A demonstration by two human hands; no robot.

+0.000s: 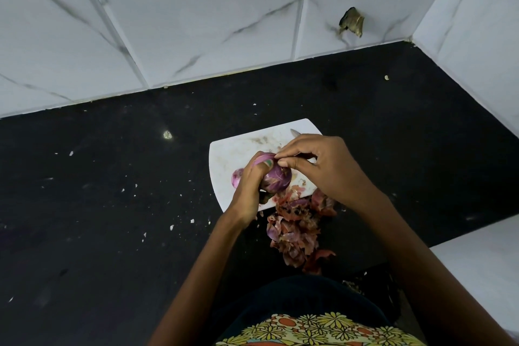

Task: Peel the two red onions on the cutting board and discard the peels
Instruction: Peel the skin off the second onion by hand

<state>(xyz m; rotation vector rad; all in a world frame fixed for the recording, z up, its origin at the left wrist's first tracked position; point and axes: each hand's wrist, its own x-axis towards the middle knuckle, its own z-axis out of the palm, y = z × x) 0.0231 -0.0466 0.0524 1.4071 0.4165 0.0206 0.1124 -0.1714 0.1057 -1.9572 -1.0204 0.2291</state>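
My left hand [248, 187] is wrapped around a purple red onion [276, 177], holding it just above the white cutting board [233, 152]. My right hand [317, 166] pinches the skin at the onion's top with thumb and fingertips. A second onion [237, 177] lies on the board to the left, mostly hidden behind my left hand. A heap of reddish onion peels [297, 230] lies on the black counter at the board's near edge.
A knife tip [295, 132] shows on the board beyond my right hand, the rest of it hidden. The black counter [98, 205] is speckled with small white scraps. White marble tile walls rise behind and at the right, with a broken hole [351, 21] in one tile.
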